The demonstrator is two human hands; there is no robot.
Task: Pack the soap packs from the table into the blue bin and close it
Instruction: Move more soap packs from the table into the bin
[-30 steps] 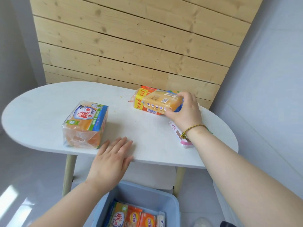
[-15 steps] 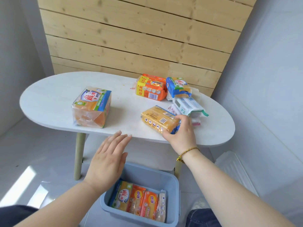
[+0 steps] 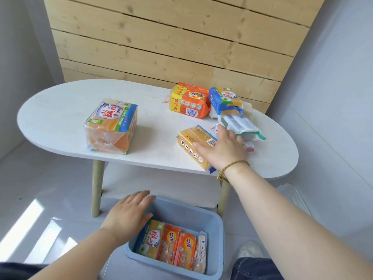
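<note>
yellow soap pack [image 3: 193,142] under flat right hand [image 3: 224,148]

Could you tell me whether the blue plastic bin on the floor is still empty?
No, the blue plastic bin already holds several soap packs standing side by side, next to the left hand.

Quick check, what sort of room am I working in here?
Probably a room at home, or a staged corner: a small white oval table on wooden legs, a pale pine plank wall panel behind it, and a glossy grey floor holding the blue plastic bin.
</note>
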